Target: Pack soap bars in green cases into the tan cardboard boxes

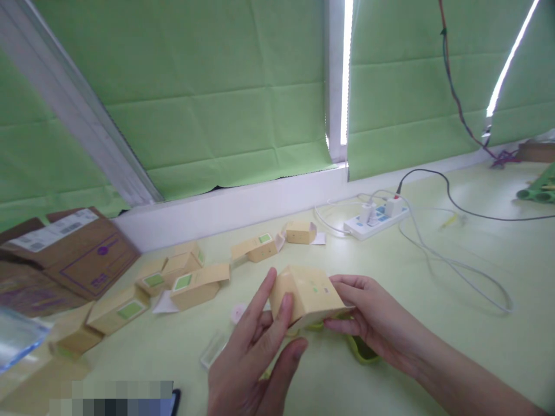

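A small tan cardboard box [318, 289] with faint green and purple print is held up over the table, tilted. My left hand [255, 352] grips its left end, fingers on the side and top. At the box's right edge, my right hand [368, 312] pinches a flap between thumb and fingers. Below and partly hidden by the hands lies a green rimmed object [365, 351]. A small clear plastic piece [212, 349] rests left of my left hand, and a pale pink round item [238, 312] lies just behind it.
Several similar tan boxes [199, 286] stand in a line at left and behind. A large brown carton [73, 254] leans at far left. A white power strip [377, 218] with loose cables lies at the back right. A dark-edged device [175, 398] shows at the bottom left.
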The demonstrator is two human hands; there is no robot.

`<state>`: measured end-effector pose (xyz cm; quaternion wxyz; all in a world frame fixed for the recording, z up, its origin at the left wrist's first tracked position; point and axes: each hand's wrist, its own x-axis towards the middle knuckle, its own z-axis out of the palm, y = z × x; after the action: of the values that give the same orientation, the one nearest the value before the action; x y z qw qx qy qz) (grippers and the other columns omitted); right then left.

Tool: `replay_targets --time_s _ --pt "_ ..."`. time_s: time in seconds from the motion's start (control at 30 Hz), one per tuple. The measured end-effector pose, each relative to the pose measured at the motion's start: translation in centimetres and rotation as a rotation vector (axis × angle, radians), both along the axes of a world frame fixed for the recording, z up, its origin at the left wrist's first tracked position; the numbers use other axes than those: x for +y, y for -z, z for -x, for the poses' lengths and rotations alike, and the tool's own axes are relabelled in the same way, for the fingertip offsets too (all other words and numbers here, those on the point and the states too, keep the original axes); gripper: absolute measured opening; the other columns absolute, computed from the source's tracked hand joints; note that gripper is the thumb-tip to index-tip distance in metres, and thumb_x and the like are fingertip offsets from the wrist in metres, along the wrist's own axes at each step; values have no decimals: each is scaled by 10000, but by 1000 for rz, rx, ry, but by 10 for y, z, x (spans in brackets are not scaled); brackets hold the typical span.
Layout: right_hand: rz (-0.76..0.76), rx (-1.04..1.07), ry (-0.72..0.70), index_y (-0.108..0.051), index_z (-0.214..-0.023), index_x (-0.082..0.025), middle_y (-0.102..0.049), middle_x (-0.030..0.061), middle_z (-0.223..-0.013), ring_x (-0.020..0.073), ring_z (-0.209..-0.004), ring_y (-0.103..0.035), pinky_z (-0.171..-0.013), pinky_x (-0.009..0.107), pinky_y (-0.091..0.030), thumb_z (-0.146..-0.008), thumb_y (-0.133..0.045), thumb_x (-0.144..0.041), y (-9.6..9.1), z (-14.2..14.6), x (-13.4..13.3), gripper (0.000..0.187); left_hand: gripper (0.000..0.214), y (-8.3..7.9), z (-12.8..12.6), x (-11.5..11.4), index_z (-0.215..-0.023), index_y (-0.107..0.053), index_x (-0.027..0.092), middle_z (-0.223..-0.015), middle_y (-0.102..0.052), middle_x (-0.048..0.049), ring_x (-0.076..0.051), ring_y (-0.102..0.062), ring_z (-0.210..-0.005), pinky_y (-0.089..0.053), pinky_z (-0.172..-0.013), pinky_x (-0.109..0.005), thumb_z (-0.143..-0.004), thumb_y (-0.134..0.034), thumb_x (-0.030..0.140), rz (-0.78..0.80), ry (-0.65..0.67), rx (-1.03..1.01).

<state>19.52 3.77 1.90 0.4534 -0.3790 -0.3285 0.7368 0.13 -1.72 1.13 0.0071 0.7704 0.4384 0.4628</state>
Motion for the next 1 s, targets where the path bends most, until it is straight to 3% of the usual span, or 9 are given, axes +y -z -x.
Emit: replay_targets --time_s 0.13,0.23,0.33,0.43,0.53,0.63,0.73,0.87,1.0 --pt "27 -12 40 -755 -896 -141 -753 91 -938 151 -767 -716 -579 177 -617 -781 -781 -277 2 0 0 179 530 8 -12 1 -1433 -495 426 -1600 -413 4 -208 -568 -1314 -516 -1017 -300 -959 -586 206 60 -39 -110" --pt "-12 -52 34 -753 -909 -151 -755 88 -953 172 -814 -721 -651 221 -625 -777 -793 -320 4 -2 1 218 381 7 -20 2 -1308 -577 354 -1536 -476 -47 -264 -498 -1373 -466 -1078 -395 -932 -634 331 137 50 -358" --pt "-119 -161 18 -753 -918 -159 -762 71 -879 174 -765 -711 -659 247 -600 -796 -778 -370 4 -3 1 244 294 -1 -25 1 -1152 -527 308 -1326 -577 -69 -245 -650 -1143 -565 -892 -359 -922 -612 470 277 140 -680" --pt "-334 -345 59 -763 -888 -167 -765 53 -806 165 -710 -688 -620 236 -545 -818 -748 -380 2 -6 0 225 401 -14 -24 0 -1233 -493 292 -1169 -640 -59 -195 -713 -899 -584 -699 -273 -912 -612 500 526 111 -820" --pt "-615 -540 130 -774 -863 -198 -774 37 -852 182 -797 -694 -721 269 -536 -844 -709 -307 -4 -10 -4 128 501 -22 -17 0 -1298 -543 255 -1206 -676 -81 -217 -730 -942 -600 -769 -297 -851 -703 416 783 105 -807" --pt "-810 -647 118 -773 -864 -227 -769 23 -885 181 -837 -695 -788 285 -532 -857 -683 -234 -10 -13 -7 91 537 -23 -10 2 -1300 -601 274 -1233 -707 -73 -264 -692 -1118 -554 -969 -389 -783 -746 280 873 270 -607" --pt "-906 -639 42 -768 -930 -224 -763 51 -983 203 -931 -691 -853 306 -534 -850 -703 -212 -12 -16 -8 104 579 -18 -8 4 -1259 -606 330 -1144 -739 -27 -246 -714 -1048 -565 -957 -408 -722 -733 153 799 376 -344" --pt "-955 -652 89 -744 -981 -231 -731 69 -1047 232 -1052 -655 -904 324 -528 -857 -725 -260 -11 -19 -7 128 532 -12 -12 4 -1142 -537 324 -1005 -728 12 -197 -717 -866 -604 -785 -320 -690 -720 113 660 296 -239" --pt "-869 -600 155 -670 -1109 -279 -629 60 -1246 228 -1197 -584 -857 283 -553 -940 -628 -296 -11 -21 -8 176 538 -13 -19 1 -1073 -496 308 -913 -683 36 -192 -695 -828 -571 -700 -277 -643 -762 127 554 181 -276"
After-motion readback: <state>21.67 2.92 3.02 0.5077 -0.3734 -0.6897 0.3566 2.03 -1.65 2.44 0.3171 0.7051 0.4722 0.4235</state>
